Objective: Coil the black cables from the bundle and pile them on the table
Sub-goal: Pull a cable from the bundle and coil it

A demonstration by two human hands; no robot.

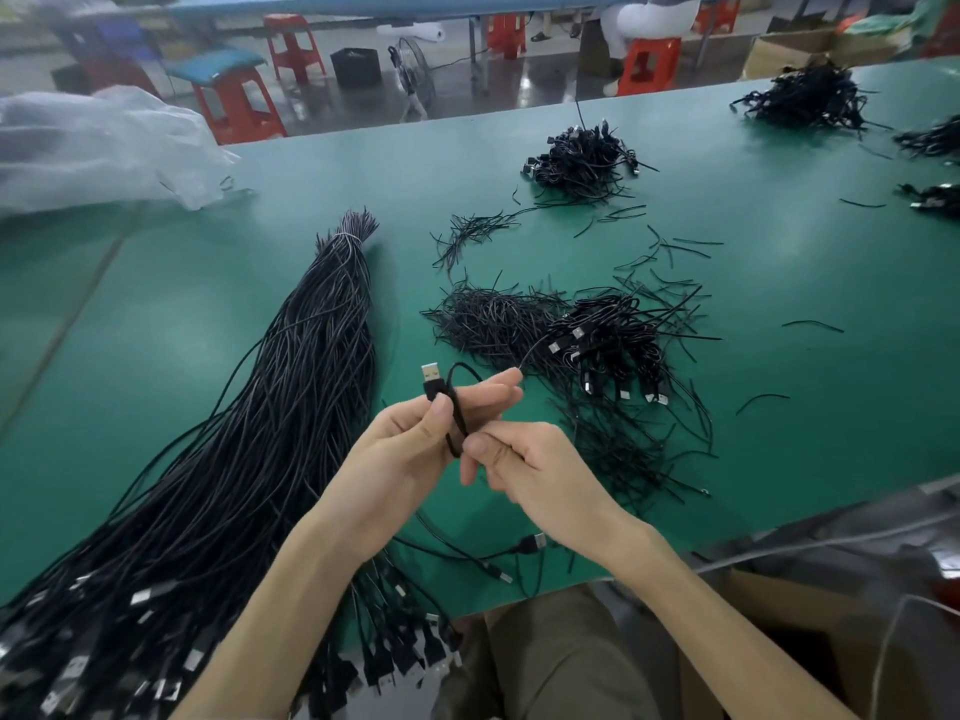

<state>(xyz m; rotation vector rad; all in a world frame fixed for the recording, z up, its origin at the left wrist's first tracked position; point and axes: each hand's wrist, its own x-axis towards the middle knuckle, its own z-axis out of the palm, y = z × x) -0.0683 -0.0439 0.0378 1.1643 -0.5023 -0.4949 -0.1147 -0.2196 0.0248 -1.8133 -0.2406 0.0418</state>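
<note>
A long bundle of black cables (291, 407) lies on the green table (779, 283), tied near its far tip, USB plugs fanned out at the near edge. My left hand (415, 439) grips one black cable (457, 407) below its USB plug, thumb on the plug body, with a loop over the fingers. My right hand (519, 465) pinches the same cable at the loop's lower end. A pile of coiled cables (613, 350) with plugs lies to the right of my hands. Another coiled pile (582, 158) sits farther back.
Short black twist ties (498, 319) lie heaped and scattered across the middle. More cable heaps (810, 98) sit at the far right. A clear plastic bag (98, 148) lies at the far left. Red stools (239, 101) stand beyond the table. A cardboard box (779, 636) is at my lower right.
</note>
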